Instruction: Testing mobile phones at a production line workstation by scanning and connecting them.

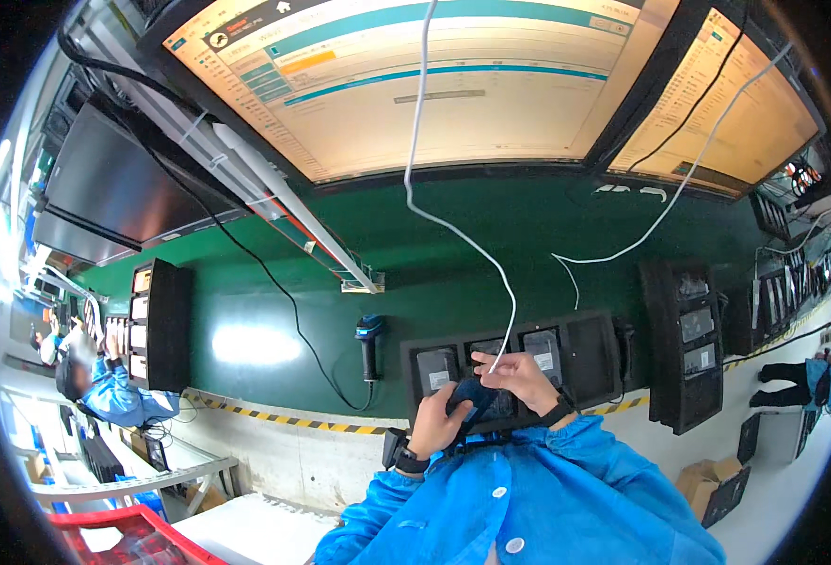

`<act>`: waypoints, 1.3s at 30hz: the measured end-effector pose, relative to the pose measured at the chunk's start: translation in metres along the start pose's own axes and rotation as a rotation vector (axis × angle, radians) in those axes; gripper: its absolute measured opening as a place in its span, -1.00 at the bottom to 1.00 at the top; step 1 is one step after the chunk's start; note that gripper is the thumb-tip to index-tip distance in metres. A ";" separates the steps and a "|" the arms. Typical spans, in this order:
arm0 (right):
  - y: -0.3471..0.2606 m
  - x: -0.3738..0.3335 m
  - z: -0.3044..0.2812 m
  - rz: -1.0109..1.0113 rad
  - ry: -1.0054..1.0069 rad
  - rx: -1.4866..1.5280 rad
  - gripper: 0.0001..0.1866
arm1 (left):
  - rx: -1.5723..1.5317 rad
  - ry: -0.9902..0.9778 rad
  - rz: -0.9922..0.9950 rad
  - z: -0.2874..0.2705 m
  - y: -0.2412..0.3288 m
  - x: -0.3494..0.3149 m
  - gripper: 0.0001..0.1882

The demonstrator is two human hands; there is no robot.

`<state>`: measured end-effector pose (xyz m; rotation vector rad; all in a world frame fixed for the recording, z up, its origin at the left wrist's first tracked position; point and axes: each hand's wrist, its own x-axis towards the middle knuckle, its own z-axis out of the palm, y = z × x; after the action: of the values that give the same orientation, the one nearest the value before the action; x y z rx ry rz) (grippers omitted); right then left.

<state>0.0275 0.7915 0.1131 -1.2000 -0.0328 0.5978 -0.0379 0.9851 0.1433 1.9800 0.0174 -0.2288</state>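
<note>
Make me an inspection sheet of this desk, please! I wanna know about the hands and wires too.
Surface: green tabletop, striped tape along the near edge.
Job's things: dark device; black tray with packaged items.
Clutter: handheld scanner, left of the tray.
Hands: left hand holds the device; right hand pinches a white cable near its end.
Cables: that one hangs from above; second white cable at right; black cable meets the scanner.
Surroundings: monitors ahead; another person far left.

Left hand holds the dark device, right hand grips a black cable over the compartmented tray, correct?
One slip: the cable is white, not black, as the head view shows. The left hand does hold the dark device, and the right hand grips that cable over the compartmented tray.
</note>
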 end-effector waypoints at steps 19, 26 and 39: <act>0.022 -0.135 -0.061 -0.141 0.965 -0.081 -0.72 | 0.015 0.387 -0.012 0.041 -0.081 0.094 -0.68; -0.122 -0.286 -0.203 -0.632 1.746 -0.436 -0.85 | 0.471 0.522 0.059 0.051 -0.067 0.084 -0.55; -0.546 -0.195 -0.392 -1.319 1.301 -1.203 -0.81 | 0.742 0.804 -0.492 0.101 -0.021 0.074 -0.37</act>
<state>0.2198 0.2407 0.4993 -2.1065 -0.0710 -1.6260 0.0172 0.8954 0.0719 2.6493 1.0771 0.3122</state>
